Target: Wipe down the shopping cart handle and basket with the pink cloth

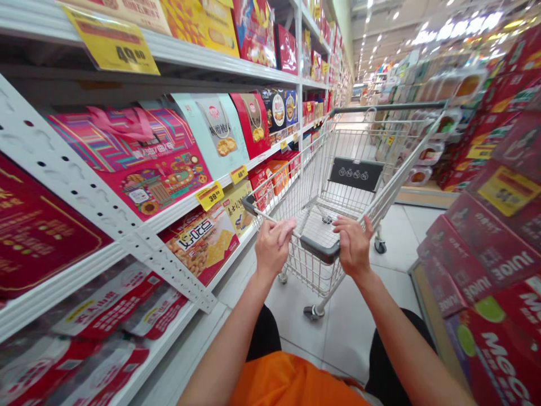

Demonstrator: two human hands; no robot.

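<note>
A metal wire shopping cart [313, 276] stands directly in front of me, its basket holding nothing that I can see. Curled over the left part of its near rim is my left hand [273, 245], closed, beside the grey plastic corner. My right hand [354, 245] is closed over the right part of the same rim, just right of the dark grey bumper [320, 249]. A dark sign plate [355, 175] hangs inside the basket. The long dark handle bar [389, 107] crosses the cart's far end.
White shelves [169, 217] with boxed snacks and yellow price tags [210, 196] run close along the left. Stacked red drink cartons [486, 242] stand on a low wooden platform [431, 299] at the right. The tiled aisle floor [346, 321] stretches ahead between them.
</note>
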